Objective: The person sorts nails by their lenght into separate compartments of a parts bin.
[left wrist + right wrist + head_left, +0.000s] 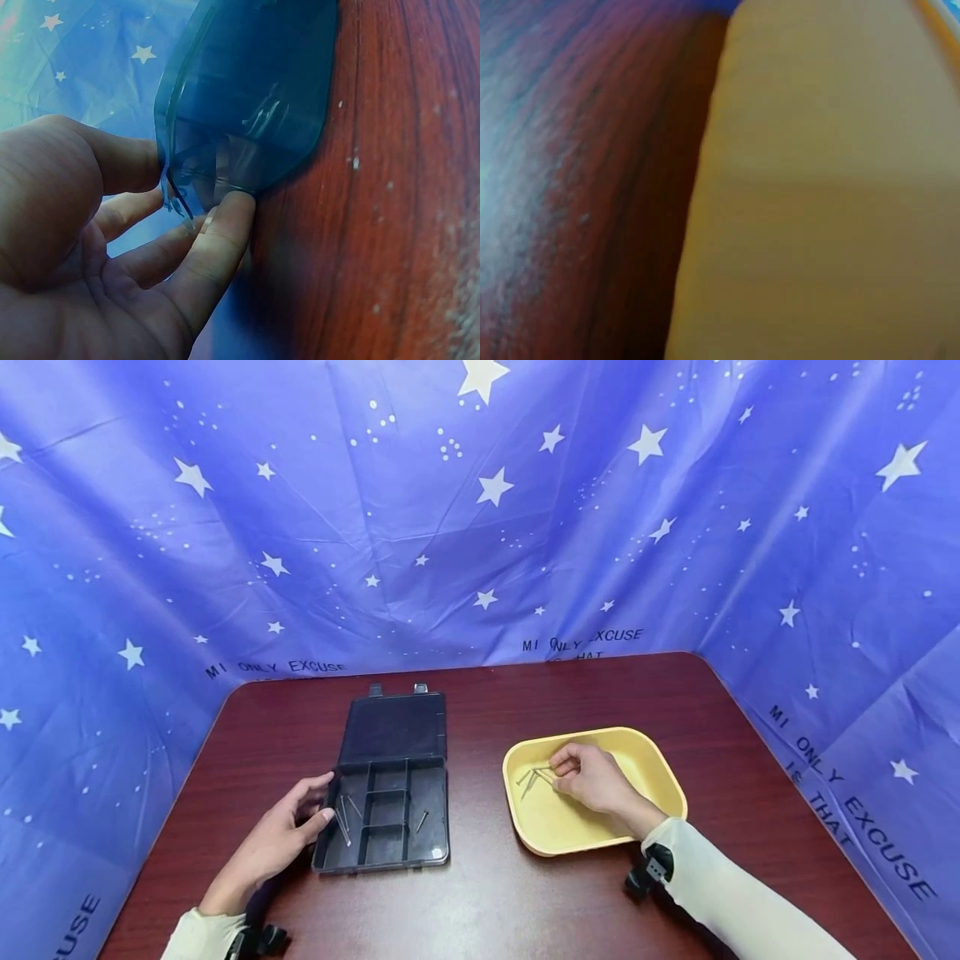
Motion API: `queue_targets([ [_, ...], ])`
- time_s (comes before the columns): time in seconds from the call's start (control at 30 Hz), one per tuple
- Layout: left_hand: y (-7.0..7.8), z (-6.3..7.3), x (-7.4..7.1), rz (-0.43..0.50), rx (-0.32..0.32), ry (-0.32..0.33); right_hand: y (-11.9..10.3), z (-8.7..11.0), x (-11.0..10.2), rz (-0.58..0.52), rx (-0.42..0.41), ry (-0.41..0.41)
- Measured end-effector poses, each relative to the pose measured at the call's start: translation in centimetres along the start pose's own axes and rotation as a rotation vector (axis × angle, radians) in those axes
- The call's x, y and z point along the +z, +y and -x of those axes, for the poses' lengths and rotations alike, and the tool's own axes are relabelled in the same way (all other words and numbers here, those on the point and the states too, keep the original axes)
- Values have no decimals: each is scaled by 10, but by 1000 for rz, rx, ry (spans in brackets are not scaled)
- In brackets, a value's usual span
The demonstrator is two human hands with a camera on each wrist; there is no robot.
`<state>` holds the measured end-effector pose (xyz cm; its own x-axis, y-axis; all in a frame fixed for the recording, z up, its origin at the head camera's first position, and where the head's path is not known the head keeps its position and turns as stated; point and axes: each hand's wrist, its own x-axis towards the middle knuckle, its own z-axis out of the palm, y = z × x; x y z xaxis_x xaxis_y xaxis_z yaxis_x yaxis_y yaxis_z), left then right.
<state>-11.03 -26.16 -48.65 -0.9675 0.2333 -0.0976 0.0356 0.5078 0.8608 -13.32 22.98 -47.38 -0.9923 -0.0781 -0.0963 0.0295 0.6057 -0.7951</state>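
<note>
On the left of the table lies a dark plastic compartment box, its lid folded back. My left hand holds the box's left side, thumb at the rim and fingers against the outer wall; the left wrist view shows the fingers at the box's corner. Several thin metal nails lie in the long left compartment, and one nail in the right compartment. My right hand reaches into a yellow basin, curled fingertips right at several nails. I cannot tell whether it pinches one.
The basin's wall fills much of the right wrist view. Two latches stick out past the lid's far edge. A blue star-patterned cloth hangs around the far and side edges of the reddish-brown wooden table.
</note>
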Motion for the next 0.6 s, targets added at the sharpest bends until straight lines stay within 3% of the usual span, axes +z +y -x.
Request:
queue_targets([
  [0.37,-2,0,1,-2,3,14,-2,2,3,90,16,-19],
  [0.6,0,0,2,0,-16,14,-2,3,1,52,50,-31],
])
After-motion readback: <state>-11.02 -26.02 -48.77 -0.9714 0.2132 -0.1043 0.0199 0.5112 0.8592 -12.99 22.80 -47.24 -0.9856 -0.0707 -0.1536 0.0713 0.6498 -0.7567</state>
